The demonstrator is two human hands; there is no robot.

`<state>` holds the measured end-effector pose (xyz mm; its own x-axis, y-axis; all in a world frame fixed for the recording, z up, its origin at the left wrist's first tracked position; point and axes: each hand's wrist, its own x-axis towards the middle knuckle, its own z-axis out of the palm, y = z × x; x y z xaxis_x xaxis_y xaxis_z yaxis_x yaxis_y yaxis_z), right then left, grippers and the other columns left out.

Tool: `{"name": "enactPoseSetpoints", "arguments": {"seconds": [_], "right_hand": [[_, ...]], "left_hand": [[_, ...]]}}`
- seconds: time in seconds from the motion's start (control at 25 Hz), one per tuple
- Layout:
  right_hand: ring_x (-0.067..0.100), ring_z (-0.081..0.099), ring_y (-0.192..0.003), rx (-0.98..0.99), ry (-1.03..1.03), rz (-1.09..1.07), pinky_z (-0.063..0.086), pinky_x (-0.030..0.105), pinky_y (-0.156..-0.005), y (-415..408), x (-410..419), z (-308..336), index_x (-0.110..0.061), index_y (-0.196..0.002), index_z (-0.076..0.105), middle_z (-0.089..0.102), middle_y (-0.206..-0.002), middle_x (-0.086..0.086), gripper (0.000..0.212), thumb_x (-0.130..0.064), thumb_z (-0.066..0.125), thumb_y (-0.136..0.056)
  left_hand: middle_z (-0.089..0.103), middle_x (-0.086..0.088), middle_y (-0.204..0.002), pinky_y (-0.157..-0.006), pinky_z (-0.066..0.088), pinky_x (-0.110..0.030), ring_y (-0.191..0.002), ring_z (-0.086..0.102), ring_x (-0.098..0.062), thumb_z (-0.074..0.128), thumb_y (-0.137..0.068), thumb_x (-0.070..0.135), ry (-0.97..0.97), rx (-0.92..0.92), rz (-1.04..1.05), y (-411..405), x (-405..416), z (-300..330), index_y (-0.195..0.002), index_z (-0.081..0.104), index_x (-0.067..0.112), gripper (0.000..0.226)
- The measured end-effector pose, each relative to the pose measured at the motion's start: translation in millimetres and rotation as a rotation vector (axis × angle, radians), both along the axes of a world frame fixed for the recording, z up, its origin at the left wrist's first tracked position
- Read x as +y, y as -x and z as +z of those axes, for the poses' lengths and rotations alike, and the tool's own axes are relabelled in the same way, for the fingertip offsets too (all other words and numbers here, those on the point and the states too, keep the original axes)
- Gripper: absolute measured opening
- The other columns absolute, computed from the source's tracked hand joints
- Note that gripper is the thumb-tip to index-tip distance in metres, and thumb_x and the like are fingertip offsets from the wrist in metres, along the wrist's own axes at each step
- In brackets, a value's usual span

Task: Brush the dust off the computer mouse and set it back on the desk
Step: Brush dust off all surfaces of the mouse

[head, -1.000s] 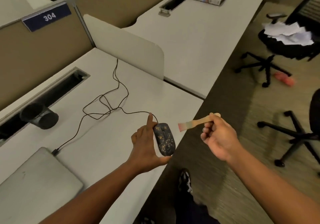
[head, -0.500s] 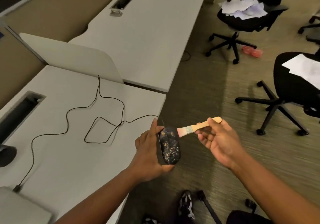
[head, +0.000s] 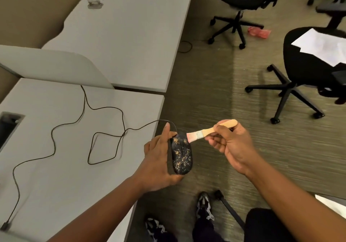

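- A person's left hand [head: 159, 159] grips a black wired computer mouse [head: 181, 154] by its sides, fingers along its far flank and thumb curled under the near end, holding it off the front edge of the white desk [head: 65, 176], over the carpet.
- The right hand [head: 231, 144] pinches the pale wooden handle of a small paintbrush [head: 211, 130] between thumb and curled fingers; the pinkish bristles touch the mouse's front end, near the buttons.
- Tan, gritty flecks are scattered over the mouse's top shell, thickest along the middle and toward the rear; the brushing looks barely begun.
- The mouse likely handles as a light, rigid plastic shell, smooth enough to slip if squeezed only at the curved top. The side grip now in use seems the sound one, leaving the dusty top free for the bristles.
- Its thin black cable [head: 104, 129] trails from the nose back across the desk in loose loops toward a plug [head: 4, 226] near the left edge; it looks slack, though a wide swing of the mouse could tug it.
- The brush appears light and stiff in the handle, soft at the tip, so short strokes away from the holding fingers should suit it.
- Black office chairs [head: 307, 73] carrying loose white papers [head: 324, 45] stand on the carpet well apart from the hands.
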<state>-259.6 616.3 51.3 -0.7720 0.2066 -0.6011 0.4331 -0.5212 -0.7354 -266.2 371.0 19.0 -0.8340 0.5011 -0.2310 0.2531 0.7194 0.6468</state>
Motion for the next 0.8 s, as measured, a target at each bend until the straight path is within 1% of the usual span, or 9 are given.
{"name": "enactPoseSetpoints", "arguments": {"seconds": [0.12, 0.24, 0.36, 0.4, 0.48, 0.56, 0.64, 0.68, 0.8], "right_hand": [[0.021, 0.074, -0.069, 0.026, -0.031, 0.047, 0.062, 0.023, -0.061, -2.1, -3.6, -0.5, -0.008, -0.102, 0.062, 0.076, -0.077, 0.014, 0.006, -0.003, 0.064, -0.099], [0.019, 0.074, -0.07, 0.037, -0.062, 0.117, 0.062, 0.024, -0.064, -7.1, -3.4, -4.1, -0.006, -0.103, 0.065, 0.074, -0.082, 0.016, 0.006, -0.004, 0.065, -0.098], [0.019, 0.073, -0.072, 0.046, -0.061, 0.148, 0.062, 0.025, -0.066, -11.5, 0.7, -7.4, -0.006, -0.104, 0.065, 0.073, -0.085, 0.018, 0.007, -0.003, 0.066, -0.098], [0.02, 0.073, -0.073, 0.051, -0.062, 0.151, 0.063, 0.025, -0.066, -12.6, 2.9, -8.2, -0.006, -0.104, 0.065, 0.073, -0.087, 0.019, 0.007, -0.003, 0.066, -0.098], [0.02, 0.073, -0.073, 0.062, -0.078, 0.155, 0.062, 0.024, -0.065, -14.6, 6.8, -8.8, -0.006, -0.103, 0.065, 0.073, -0.089, 0.02, 0.007, -0.002, 0.066, -0.098], [0.019, 0.073, -0.072, 0.077, -0.137, 0.154, 0.061, 0.022, -0.064, -16.3, 10.6, -9.8, -0.007, -0.102, 0.065, 0.072, -0.089, 0.02, 0.007, -0.002, 0.065, -0.098], [0.02, 0.072, -0.075, 0.1, -0.222, 0.141, 0.062, 0.023, -0.066, -16.7, 15.7, -11.8, -0.009, -0.102, 0.066, 0.072, -0.093, 0.021, 0.008, -0.002, 0.065, -0.099], [0.021, 0.072, -0.078, 0.111, -0.243, 0.131, 0.062, 0.025, -0.069, -17.1, 18.6, -12.0, -0.01, -0.102, 0.067, 0.073, -0.094, 0.021, 0.008, -0.003, 0.065, -0.099], [0.024, 0.071, -0.08, 0.125, -0.159, 0.156, 0.061, 0.031, -0.073, -19.9, 22.6, -10.1, -0.01, -0.102, 0.067, 0.075, -0.094, 0.019, 0.008, -0.003, 0.064, -0.099]], "left_hand": [[0.021, 0.029, -0.156, -0.115, 0.006, -0.024, -0.139, 0.012, 0.007, 0.092, -0.066, 0.049, 0.0, -0.005, -0.053, -0.5, -4.6, -3.0, -0.142, -0.04, 0.061, 0.153], [0.02, 0.032, -0.154, -0.117, 0.009, -0.028, -0.141, 0.015, 0.002, 0.091, -0.065, 0.05, -0.023, -0.014, -0.062, -5.2, -4.4, -4.2, -0.144, -0.037, 0.06, 0.151], [0.022, 0.032, -0.153, -0.119, 0.017, -0.035, -0.141, 0.024, -0.004, 0.09, -0.062, 0.051, -0.054, -0.022, -0.054, -10.2, -3.1, -4.1, -0.147, -0.034, 0.06, 0.15], [0.023, 0.035, -0.151, -0.119, 0.02, -0.036, -0.141, 0.027, -0.005, 0.091, -0.062, 0.051, -0.065, -0.024, -0.051, -11.4, -2.4, -4.1, -0.149, -0.032, 0.059, 0.151], [0.019, 0.043, -0.148, -0.118, 0.023, -0.035, -0.14, 0.03, -0.004, 0.092, -0.062, 0.049, -0.08, -0.028, -0.049, -14.2, -0.9, -4.8, -0.151, -0.029, 0.058, 0.151], [0.016, 0.047, -0.147, -0.117, 0.023, -0.032, -0.139, 0.029, 0.0, 0.093, -0.062, 0.048, -0.075, -0.039, -0.057, -17.4, 0.6, -5.3, -0.152, -0.028, 0.057, 0.151], [0.014, 0.048, -0.148, -0.118, 0.022, -0.032, -0.14, 0.028, 0.0, 0.094, -0.063, 0.048, -0.06, -0.055, -0.06, -19.9, 0.5, -6.3, -0.155, -0.026, 0.052, 0.152], [0.011, 0.049, -0.148, -0.119, 0.022, -0.034, -0.141, 0.027, 0.0, 0.095, -0.063, 0.048, -0.053, -0.06, -0.061, -20.6, 0.6, -6.0, -0.159, -0.024, 0.046, 0.152], [-0.007, 0.06, -0.144, -0.123, 0.019, -0.039, -0.142, 0.019, 0.003, 0.096, -0.064, 0.044, -0.039, -0.072, -0.06, -21.2, 2.9, -3.3, -0.166, -0.006, 0.023, 0.147]]}}
